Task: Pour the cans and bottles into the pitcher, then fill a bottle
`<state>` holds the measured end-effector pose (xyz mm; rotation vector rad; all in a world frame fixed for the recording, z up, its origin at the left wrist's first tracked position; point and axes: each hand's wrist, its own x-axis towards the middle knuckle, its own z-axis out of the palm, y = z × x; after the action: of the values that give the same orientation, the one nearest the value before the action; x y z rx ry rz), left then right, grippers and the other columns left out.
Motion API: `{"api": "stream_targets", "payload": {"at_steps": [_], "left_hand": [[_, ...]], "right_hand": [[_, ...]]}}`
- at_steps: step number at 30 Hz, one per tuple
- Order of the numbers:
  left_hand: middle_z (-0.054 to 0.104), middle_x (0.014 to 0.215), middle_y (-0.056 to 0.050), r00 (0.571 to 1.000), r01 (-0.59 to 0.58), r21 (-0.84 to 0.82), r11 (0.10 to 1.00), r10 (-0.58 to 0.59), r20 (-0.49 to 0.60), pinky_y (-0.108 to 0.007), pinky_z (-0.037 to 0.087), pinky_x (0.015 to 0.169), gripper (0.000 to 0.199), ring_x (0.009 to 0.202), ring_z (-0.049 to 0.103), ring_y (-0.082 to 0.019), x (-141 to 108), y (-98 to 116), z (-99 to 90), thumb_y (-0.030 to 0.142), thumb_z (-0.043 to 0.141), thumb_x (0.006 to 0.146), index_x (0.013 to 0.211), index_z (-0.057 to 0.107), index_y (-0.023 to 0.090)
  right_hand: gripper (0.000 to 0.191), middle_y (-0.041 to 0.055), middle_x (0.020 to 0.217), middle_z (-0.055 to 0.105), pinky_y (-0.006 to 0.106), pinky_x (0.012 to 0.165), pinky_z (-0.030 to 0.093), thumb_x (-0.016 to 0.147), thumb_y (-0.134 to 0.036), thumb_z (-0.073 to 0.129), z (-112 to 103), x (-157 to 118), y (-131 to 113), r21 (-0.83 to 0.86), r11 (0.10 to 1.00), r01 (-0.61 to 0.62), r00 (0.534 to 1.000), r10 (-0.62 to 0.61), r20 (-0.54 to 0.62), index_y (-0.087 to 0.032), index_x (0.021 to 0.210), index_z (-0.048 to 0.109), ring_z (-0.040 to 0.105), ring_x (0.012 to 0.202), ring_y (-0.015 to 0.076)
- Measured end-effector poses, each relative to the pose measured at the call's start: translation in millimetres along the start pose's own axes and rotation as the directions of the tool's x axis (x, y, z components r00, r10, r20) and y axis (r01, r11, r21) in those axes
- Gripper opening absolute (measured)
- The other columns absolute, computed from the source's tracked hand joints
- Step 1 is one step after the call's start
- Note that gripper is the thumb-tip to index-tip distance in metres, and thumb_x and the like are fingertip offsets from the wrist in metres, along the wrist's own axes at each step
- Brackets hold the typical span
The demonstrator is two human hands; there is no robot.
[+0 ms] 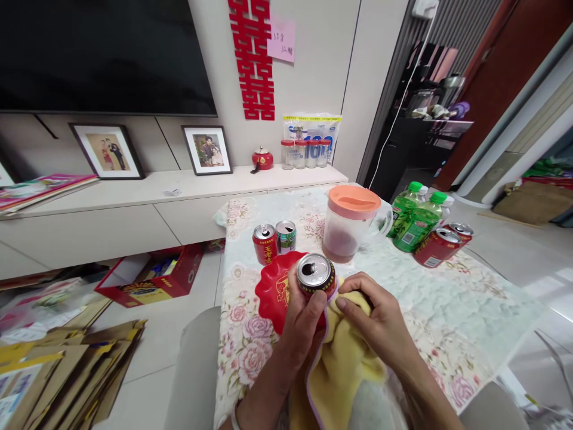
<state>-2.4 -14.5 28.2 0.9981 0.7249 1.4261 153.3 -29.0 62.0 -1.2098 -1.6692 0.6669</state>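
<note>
My left hand [301, 322] is wrapped round an opened drink can [316, 272], holding it upright above the table. The can's silver top faces me with its mouth open; most of its side is hidden by my fingers. In my right hand [373, 313] a yellow cloth [342, 352] with a purple edge is pinched, and its upper part touches the can's right side. The cloth hangs down between my forearms. Behind and below the can lies a red scalloped dish [271, 292], partly covered by my left hand.
Beyond the dish stand a red can [265, 245] and a green can [285, 237]. A pitcher with an orange lid [353, 200] is at the table's middle back. Green bottles [414, 221] and two red cans [436, 248] stand on the right. The tablecloth [483, 298] is floral.
</note>
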Motion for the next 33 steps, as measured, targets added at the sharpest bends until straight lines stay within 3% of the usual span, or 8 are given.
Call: {"api": "stream_targets", "payload": {"at_steps": [3, 6, 11, 14, 18, 23, 28, 33], "left_hand": [[0.063, 0.141, -0.011, 1.000, 0.003, 0.047, 0.999, -0.003, 0.004, -0.046, 0.041, 0.117, 0.068, 0.136, 0.056, -0.032, -1.4, 1.2, 0.1, 0.055, 0.067, 0.092, 0.148, 0.042, 0.026], [0.066, 0.137, -0.010, 1.000, 0.011, 0.031, 0.999, -0.012, 0.019, -0.046, 0.044, 0.114, 0.065, 0.130, 0.060, -0.032, -1.8, 2.1, 0.8, 0.052, 0.070, 0.090, 0.145, 0.045, 0.027], [0.068, 0.128, -0.009, 1.000, -0.015, 0.051, 0.999, 0.016, -0.013, -0.044, 0.048, 0.108, 0.056, 0.123, 0.063, -0.031, -2.8, 8.7, 2.7, 0.053, 0.077, 0.085, 0.128, 0.054, 0.026], [0.069, 0.122, -0.006, 0.998, -0.002, -0.037, 0.999, 0.000, -0.067, -0.042, 0.051, 0.104, 0.057, 0.116, 0.066, -0.028, -1.7, 8.9, 4.1, 0.052, 0.080, 0.083, 0.126, 0.054, 0.027], [0.068, 0.120, -0.006, 0.995, -0.050, -0.172, 0.984, 0.034, -0.092, -0.040, 0.055, 0.095, 0.066, 0.106, 0.068, -0.025, 3.0, 1.9, 6.1, 0.052, 0.083, 0.079, 0.131, 0.050, 0.027], [0.071, 0.113, -0.006, 0.996, -0.071, -0.168, 0.983, 0.060, -0.069, -0.038, 0.058, 0.086, 0.079, 0.093, 0.071, -0.023, 6.9, -0.7, 6.2, 0.051, 0.086, 0.076, 0.139, 0.045, 0.027], [0.072, 0.119, -0.008, 0.997, -0.050, 0.002, 0.999, 0.050, -0.066, -0.042, 0.055, 0.099, 0.065, 0.111, 0.069, -0.029, 5.9, 2.1, 2.8, 0.053, 0.087, 0.074, 0.123, 0.054, 0.024], [0.072, 0.123, -0.009, 1.000, -0.019, 0.042, 0.999, 0.019, 0.004, -0.044, 0.054, 0.102, 0.068, 0.116, 0.068, -0.031, 3.8, 2.2, 2.7, 0.055, 0.082, 0.078, 0.132, 0.052, 0.025]], "right_hand": [[0.017, 0.0010, 0.101, 0.065, 0.024, 0.080, 0.050, 0.094, -0.030, 0.071, -0.1, -4.3, -6.4, 0.070, 0.995, 0.066, 0.994, -0.059, -0.096, -0.024, 0.109, 0.068, 0.065, 0.091, 0.0146], [0.030, 0.0024, 0.107, 0.064, 0.025, 0.082, 0.052, 0.093, -0.026, 0.073, 0.8, -8.0, -9.5, 0.056, 0.986, 0.159, 0.974, -0.147, -0.174, -0.027, 0.123, 0.066, 0.065, 0.096, 0.0158], [0.017, 0.0014, 0.104, 0.066, 0.024, 0.082, 0.050, 0.095, -0.019, 0.070, 3.4, -6.8, -8.6, -0.035, 0.960, 0.276, 0.948, -0.278, -0.155, -0.026, 0.110, 0.065, 0.064, 0.095, 0.0148], [0.012, -0.0004, 0.099, 0.067, 0.023, 0.078, 0.049, 0.094, -0.019, 0.070, 4.7, -2.9, -2.6, -0.057, 0.969, 0.242, 0.963, -0.247, -0.108, -0.024, 0.103, 0.064, 0.064, 0.089, 0.0133], [0.006, -0.0003, 0.093, 0.066, 0.026, 0.075, 0.047, 0.091, -0.023, 0.068, 3.8, 1.8, 11.6, -0.108, 0.991, 0.081, 0.996, -0.084, -0.030, -0.022, 0.096, 0.066, 0.063, 0.083, 0.0148], [0.008, 0.0021, 0.092, 0.065, 0.031, 0.077, 0.047, 0.088, -0.025, 0.062, 1.2, 4.2, 24.8, -0.197, 0.979, -0.054, 0.998, 0.060, 0.024, -0.020, 0.093, 0.067, 0.062, 0.086, 0.0182], [0.006, 0.0029, 0.096, 0.066, 0.030, 0.079, 0.048, 0.088, -0.023, 0.064, -0.2, 1.5, 14.7, -0.163, 0.986, 0.030, 0.999, -0.032, -0.009, -0.020, 0.094, 0.066, 0.063, 0.089, 0.0180], [0.018, 0.0022, 0.103, 0.065, 0.027, 0.080, 0.052, 0.092, -0.024, 0.071, 0.9, -4.4, -2.2, -0.029, 0.991, 0.133, 0.982, -0.135, -0.134, -0.024, 0.110, 0.066, 0.065, 0.092, 0.0159]]}}
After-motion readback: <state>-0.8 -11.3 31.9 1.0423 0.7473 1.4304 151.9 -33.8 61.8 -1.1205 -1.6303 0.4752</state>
